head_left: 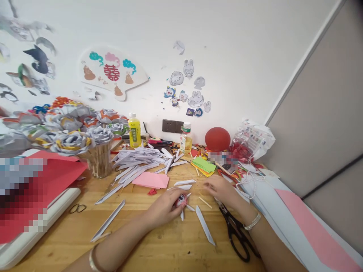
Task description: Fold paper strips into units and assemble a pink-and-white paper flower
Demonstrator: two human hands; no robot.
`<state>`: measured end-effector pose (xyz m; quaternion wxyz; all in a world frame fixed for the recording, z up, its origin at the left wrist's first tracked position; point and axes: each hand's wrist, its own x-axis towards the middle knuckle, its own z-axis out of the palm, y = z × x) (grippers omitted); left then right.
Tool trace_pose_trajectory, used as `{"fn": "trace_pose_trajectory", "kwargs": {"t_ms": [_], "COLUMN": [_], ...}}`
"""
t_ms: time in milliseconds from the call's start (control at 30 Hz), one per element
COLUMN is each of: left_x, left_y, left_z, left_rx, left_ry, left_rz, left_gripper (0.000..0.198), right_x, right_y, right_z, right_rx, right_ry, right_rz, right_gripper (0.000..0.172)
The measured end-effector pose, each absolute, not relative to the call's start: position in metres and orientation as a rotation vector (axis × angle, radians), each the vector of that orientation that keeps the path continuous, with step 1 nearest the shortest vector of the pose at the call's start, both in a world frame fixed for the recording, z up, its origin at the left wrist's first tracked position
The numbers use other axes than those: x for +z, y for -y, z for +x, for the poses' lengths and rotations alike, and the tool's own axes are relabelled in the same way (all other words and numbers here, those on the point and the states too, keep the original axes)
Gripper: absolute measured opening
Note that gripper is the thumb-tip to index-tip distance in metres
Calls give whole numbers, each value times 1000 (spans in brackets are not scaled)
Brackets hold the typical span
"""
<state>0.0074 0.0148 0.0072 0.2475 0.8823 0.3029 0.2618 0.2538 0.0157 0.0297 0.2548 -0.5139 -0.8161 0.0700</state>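
My left hand (167, 206) is closed around a small round pink-and-dark item (181, 200), with folded white paper strips poking out beside it. To the right, my right hand (222, 189) hovers over the table with its fingers bent together; whether something tiny is between them is too small to tell. Below its wrist lie black-handled scissors (236, 230). Between the hands is a short wooden stick (205, 202), and a folded white strip (204, 225) lies just below it. A pink paper stack (151, 180) sits behind my left hand.
Many folded white strips (136, 160) are heaped at the back. Paper flowers (70, 141) fill the left, near a red sheet (61, 170). Two bottles, a yellow one (134, 130) and a clear one (186, 139), stand by the wall. A red balloon (217, 139) rests at the back right.
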Motion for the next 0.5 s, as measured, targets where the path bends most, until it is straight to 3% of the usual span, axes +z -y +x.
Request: {"fn": "trace_pose_trajectory", "kwargs": {"t_ms": [233,433,500], "left_x": [5,3,2], "left_y": [-21,-24,-24], "left_z": [8,7,6], "left_rx": [772,752,745], "left_ry": [-847,-874,-862], "left_rz": [2399,2417,2410], "left_gripper": [21,24,27], "right_x": [24,17,14], "right_y": [-21,-14,-10], "right_z": [305,264,253], "right_rx": [48,93,139], "right_ry": [1878,2136,2262], "right_rz": [-1644,-1516,-1472], "right_gripper": [23,5,14]}}
